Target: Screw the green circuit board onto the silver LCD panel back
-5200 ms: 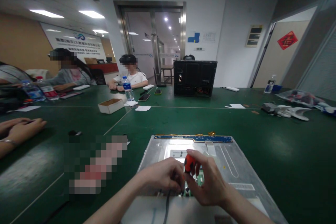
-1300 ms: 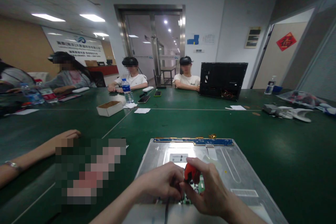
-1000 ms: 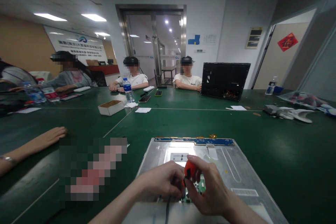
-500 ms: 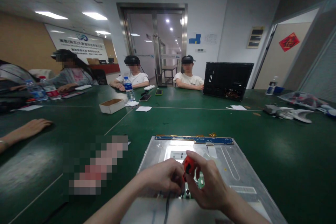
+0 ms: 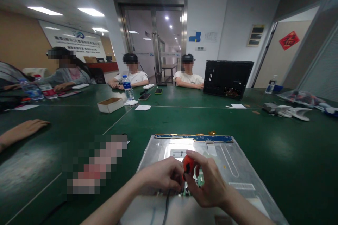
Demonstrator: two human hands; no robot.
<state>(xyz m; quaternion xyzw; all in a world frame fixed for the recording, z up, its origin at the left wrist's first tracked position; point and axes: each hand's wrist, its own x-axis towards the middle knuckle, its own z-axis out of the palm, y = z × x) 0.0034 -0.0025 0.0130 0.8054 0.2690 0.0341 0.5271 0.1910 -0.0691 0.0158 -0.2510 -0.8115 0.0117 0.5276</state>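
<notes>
My right hand (image 5: 208,184) is closed around the red-and-black handle of a screwdriver (image 5: 188,163), held upright over a green circuit board (image 5: 201,179). The shaft and tip are mostly hidden by my fingers. Beside the handle, my left hand (image 5: 162,174) has its fingers curled together low near the board; what they pinch cannot be made out. A black cable (image 5: 166,205) runs from under that hand toward me. The board sits on a silver metal display panel (image 5: 227,163) lying flat, with a blue circuit strip (image 5: 216,139) along its far edge.
Across the green table (image 5: 169,121) stand an open carton (image 5: 111,106), a water bottle (image 5: 127,88), two phones and a black monitor housing (image 5: 228,79). White plastic parts (image 5: 287,111) lie at right. Another person's hand (image 5: 31,128) rests at left; several people sit around.
The view has shifted slightly. The screwdriver handle appears turned a little between my right fingers, while both hands keep about the same place over the board.
</notes>
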